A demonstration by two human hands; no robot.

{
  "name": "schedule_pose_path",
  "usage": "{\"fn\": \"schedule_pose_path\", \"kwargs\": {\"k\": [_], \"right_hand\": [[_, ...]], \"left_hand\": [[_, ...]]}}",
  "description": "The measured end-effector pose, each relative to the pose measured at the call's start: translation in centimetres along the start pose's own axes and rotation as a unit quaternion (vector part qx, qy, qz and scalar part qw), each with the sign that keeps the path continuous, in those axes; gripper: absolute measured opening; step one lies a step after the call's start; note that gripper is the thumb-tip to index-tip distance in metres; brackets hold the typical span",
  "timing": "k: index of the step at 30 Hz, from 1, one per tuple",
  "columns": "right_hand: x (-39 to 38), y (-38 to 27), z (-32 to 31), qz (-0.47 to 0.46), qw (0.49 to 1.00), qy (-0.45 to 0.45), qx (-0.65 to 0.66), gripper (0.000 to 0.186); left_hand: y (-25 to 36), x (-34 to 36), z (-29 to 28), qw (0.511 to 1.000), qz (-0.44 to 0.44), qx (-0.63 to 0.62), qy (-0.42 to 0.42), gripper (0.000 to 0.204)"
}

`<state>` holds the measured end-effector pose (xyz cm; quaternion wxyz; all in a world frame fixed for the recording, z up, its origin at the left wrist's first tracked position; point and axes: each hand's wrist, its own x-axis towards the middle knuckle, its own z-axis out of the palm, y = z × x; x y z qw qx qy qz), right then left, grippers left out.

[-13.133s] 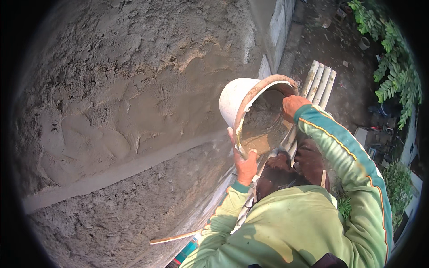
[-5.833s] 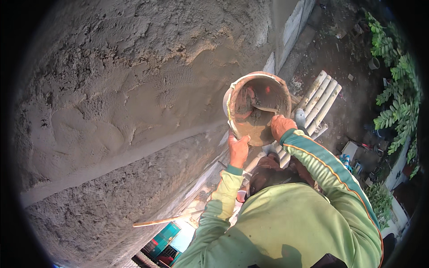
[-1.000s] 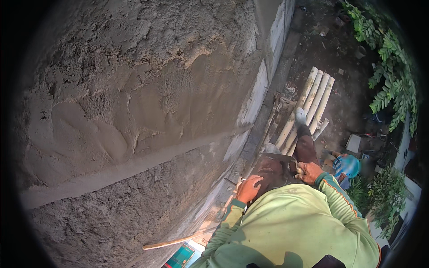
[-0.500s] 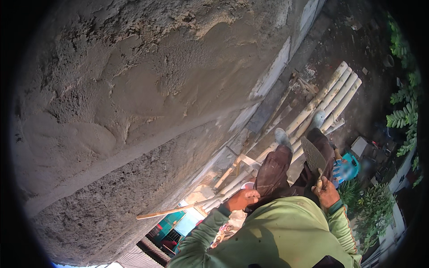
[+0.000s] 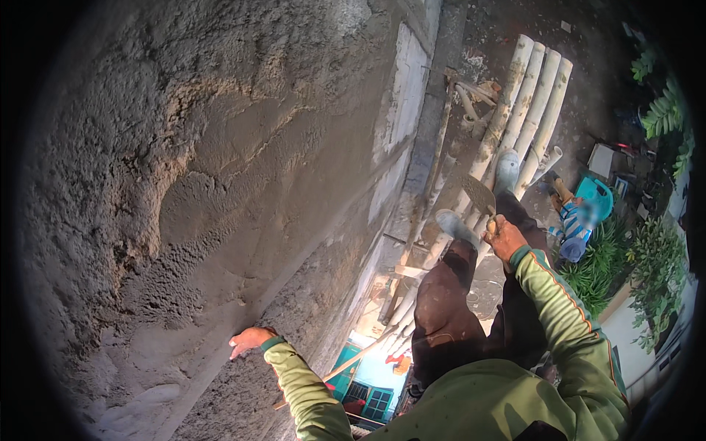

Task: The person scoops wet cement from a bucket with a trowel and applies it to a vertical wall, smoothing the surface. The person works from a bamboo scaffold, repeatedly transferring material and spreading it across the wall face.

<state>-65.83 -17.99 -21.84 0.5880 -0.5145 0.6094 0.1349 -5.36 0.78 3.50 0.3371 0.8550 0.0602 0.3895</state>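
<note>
My right hand point(image 5: 505, 238) is closed round the handle of a trowel point(image 5: 479, 194), held out in front of my legs, its blade pointing away from me. At the left, my left hand point(image 5: 251, 341) reaches to the wall with its fingers apart and nothing seen in them. It is by the long straight edge where thick grey plaster point(image 5: 243, 220) meets a rougher strip point(image 5: 250, 389); whether the fingertips touch it I cannot tell. The plaster is smoothed in some patches, coarse and ragged in others.
My boots point(image 5: 507, 170) stand on several bamboo poles point(image 5: 540, 110) laid side by side, high above the ground. Below right, a person in a striped shirt point(image 5: 573, 219) is by a teal chair point(image 5: 597, 192). Green plants point(image 5: 599, 264) grow near them. A thin wooden strip point(image 5: 353, 361) slants beside my left arm.
My left hand has moved from beside my thigh out to the wall. My right hand has carried the trowel forward and left. The view has shifted, and my left boot has moved.
</note>
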Motion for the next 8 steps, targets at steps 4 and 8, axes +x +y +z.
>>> {"fn": "schedule_pose_path", "kwargs": {"k": [4,8], "right_hand": [[7.1,7.3,-3.5,0.018,0.995,0.083,0.054,0.046],[15.0,14.0,-5.3,0.074,0.995,0.07,-0.019,0.041]], "left_hand": [[-1.7,1.1,4.8,0.978,0.0,0.108,0.181,0.066],[-4.6,4.4,8.7,0.923,0.024,0.203,0.327,0.061]]}}
